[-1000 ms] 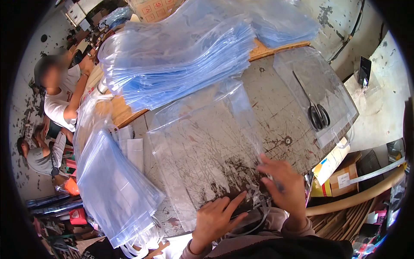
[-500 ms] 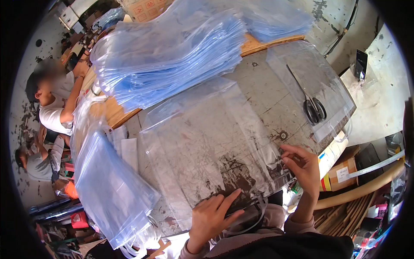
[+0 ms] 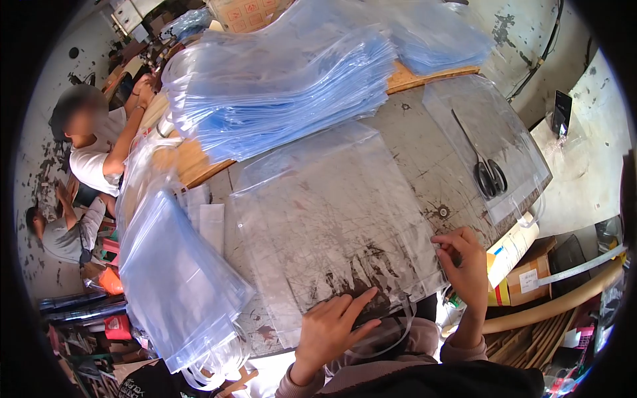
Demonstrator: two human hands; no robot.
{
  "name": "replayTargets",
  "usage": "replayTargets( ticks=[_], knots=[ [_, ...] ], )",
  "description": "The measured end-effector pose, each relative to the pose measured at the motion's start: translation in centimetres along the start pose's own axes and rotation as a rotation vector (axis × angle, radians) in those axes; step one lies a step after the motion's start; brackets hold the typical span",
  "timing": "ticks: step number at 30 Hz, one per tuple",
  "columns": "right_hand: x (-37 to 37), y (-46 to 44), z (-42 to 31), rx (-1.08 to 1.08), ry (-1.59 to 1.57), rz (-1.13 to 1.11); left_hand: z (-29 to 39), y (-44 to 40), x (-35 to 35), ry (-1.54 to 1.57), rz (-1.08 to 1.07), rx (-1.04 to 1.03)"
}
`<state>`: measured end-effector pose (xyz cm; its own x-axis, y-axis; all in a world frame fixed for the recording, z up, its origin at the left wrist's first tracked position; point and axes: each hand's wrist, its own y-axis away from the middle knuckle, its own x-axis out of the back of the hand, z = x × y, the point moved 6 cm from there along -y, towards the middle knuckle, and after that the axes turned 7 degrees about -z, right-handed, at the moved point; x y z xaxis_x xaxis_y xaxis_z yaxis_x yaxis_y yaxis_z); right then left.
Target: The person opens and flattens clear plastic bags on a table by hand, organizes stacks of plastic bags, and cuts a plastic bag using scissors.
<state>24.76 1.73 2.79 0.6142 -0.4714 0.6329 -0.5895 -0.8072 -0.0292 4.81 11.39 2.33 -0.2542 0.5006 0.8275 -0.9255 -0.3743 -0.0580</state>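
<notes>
A clear plastic bag (image 3: 332, 199) lies spread on the worn grey table, with a thin clear handle loop (image 3: 398, 335) hanging at its near edge. My left hand (image 3: 334, 326) rests on the bag's near edge, fingers stretched out and thumb apart. At the bag's right side, my right hand (image 3: 462, 262) is closed in a pinch, thumb against forefinger. A small pale bit shows at those fingertips, but I cannot make out what it is. Black-handled scissors (image 3: 489, 178) lie farther right on another clear sheet (image 3: 458, 113).
A thick pile of clear bags (image 3: 285, 99) fills the table's far side. More bags (image 3: 176, 278) hang over the left edge. A phone (image 3: 561, 114) stands upright at the right, above a cardboard box (image 3: 531, 275). Two people (image 3: 99, 156) sit at the left.
The bag's right part, rumpled before, now lies flatter. My right hand has closed from slightly parted fingers into a pinch. My left hand stays on the near edge. The camera view has shifted slightly.
</notes>
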Motion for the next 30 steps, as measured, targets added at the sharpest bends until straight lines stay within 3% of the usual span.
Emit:
replayTargets(
  ticks=[19,22,24,26,28,30],
  knots=[
    [-1.5,0.0,-1.6,0.039,-0.089,0.128,-0.1,0.0,0.3,-0.042,0.023,-0.031],
    [-1.1,-0.5,-0.1,-0.042,-0.241,0.182,-0.6,1.2,0.6,0.14,0.047,-0.03],
    [-0.9,-0.4,0.1,-0.087,-0.143,0.136,-2.8,3.7,3.0,0.732,0.399,0.306],
    [-0.9,-0.3,0.4,-0.091,-0.162,0.161,-2.8,4.7,7.2,0.741,0.801,0.315],
    [-0.6,-0.4,0.3,-0.073,-0.124,0.161,-4.9,7.7,9.8,0.684,1.065,0.262],
    [-0.4,-0.8,0.3,-0.089,-0.142,0.168,-5.0,11.0,11.9,0.387,1.384,0.434]
  ],
)
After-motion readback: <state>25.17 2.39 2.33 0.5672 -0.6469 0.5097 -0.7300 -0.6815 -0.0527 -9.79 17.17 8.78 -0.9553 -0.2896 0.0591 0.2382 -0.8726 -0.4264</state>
